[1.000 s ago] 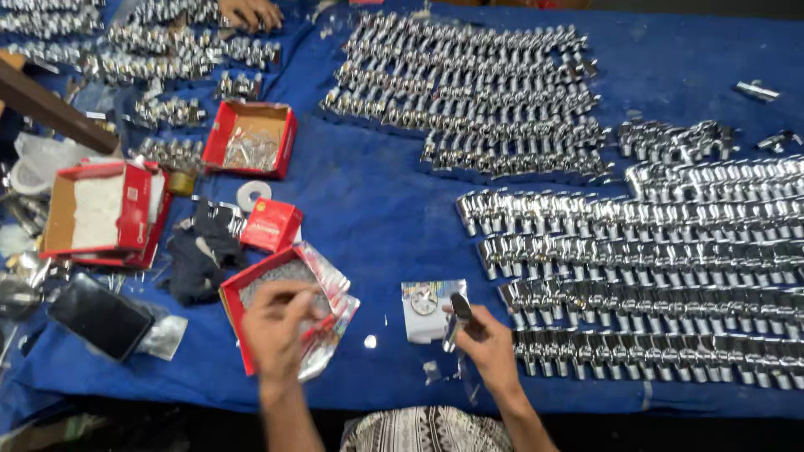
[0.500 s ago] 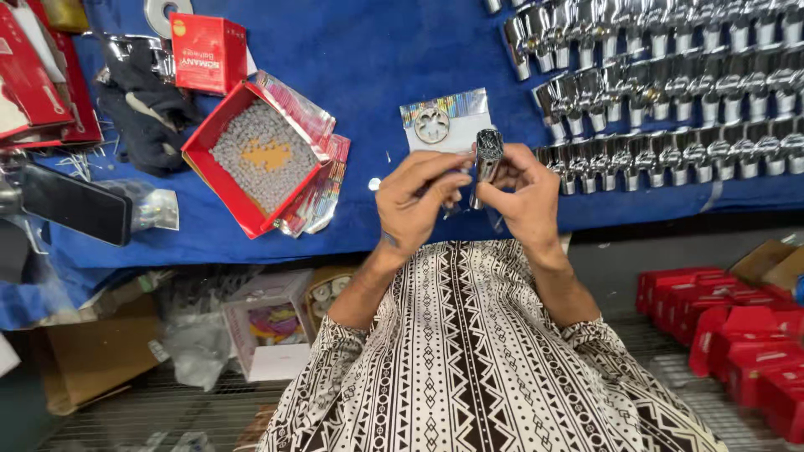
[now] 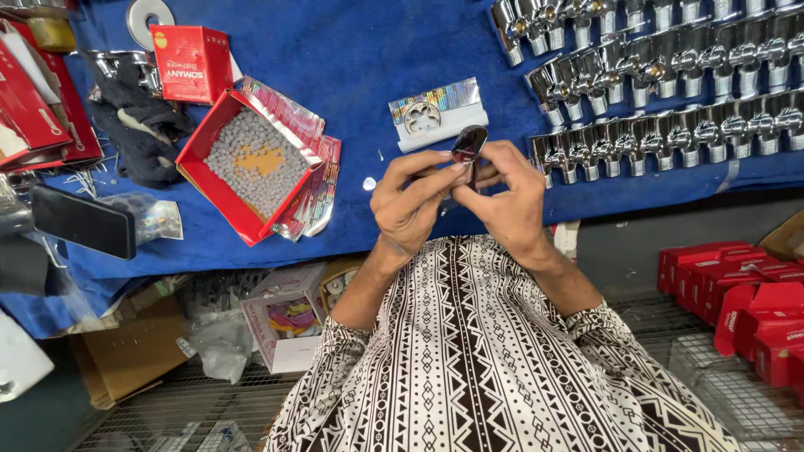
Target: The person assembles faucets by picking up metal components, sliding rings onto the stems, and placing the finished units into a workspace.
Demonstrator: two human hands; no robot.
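While the desk (image 3: 352, 50) lies under one blue cloth, its stock runs as follows. Chrome valves (image 3: 670, 92): three rows at the right, too many and too overlapping to count. Open red box (image 3: 251, 163): one, filled with small grey pieces, with foil sheets beneath it. Closed red carton (image 3: 191, 63): one. Black glove (image 3: 142, 117): one heap. Dark phone (image 3: 82, 222): one. Sticker sheet (image 3: 437, 113): one, with a round emblem.

Small chrome cap (image 3: 469, 144): one, raised just above the desk's near edge, pinched from both sides. The left hand (image 3: 412, 205) closes its fingertips on it; the right hand (image 3: 507, 201) grips it likewise. Judged step: fitting or pressing something onto the cap. The next move seems to call for steady, aligned finger pressure.
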